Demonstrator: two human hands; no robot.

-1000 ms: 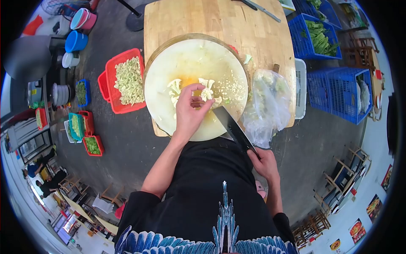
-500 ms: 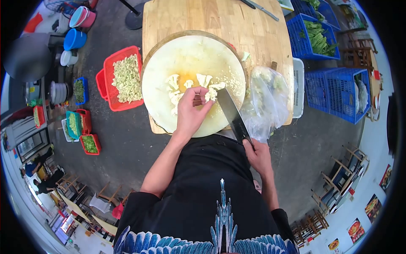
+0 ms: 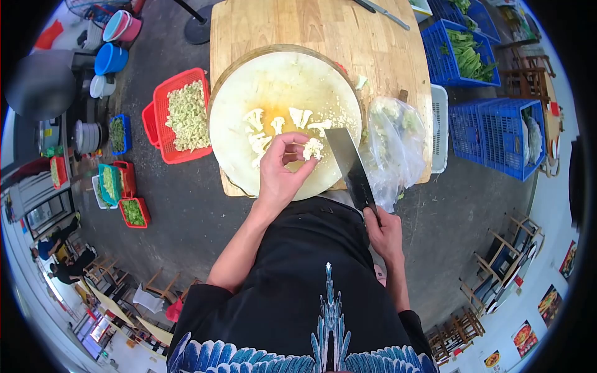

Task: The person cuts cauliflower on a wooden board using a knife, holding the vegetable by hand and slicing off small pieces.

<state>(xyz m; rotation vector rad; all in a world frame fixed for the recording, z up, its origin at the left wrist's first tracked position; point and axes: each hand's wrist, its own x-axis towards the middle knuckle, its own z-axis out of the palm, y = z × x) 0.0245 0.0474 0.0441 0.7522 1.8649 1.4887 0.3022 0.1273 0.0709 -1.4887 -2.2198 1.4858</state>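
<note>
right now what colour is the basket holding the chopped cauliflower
Red, clearest in the head view, left of the round board.

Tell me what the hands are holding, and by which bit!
The right hand holds the cleaver by its handle; the left hand pinches a cauliflower piece at its edge.

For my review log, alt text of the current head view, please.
The left hand holds a white cauliflower floret over a round, pale chopping board; the right hand grips a broad, rectangular steel cleaver. A red plastic basket holds chopped pieces.
</note>
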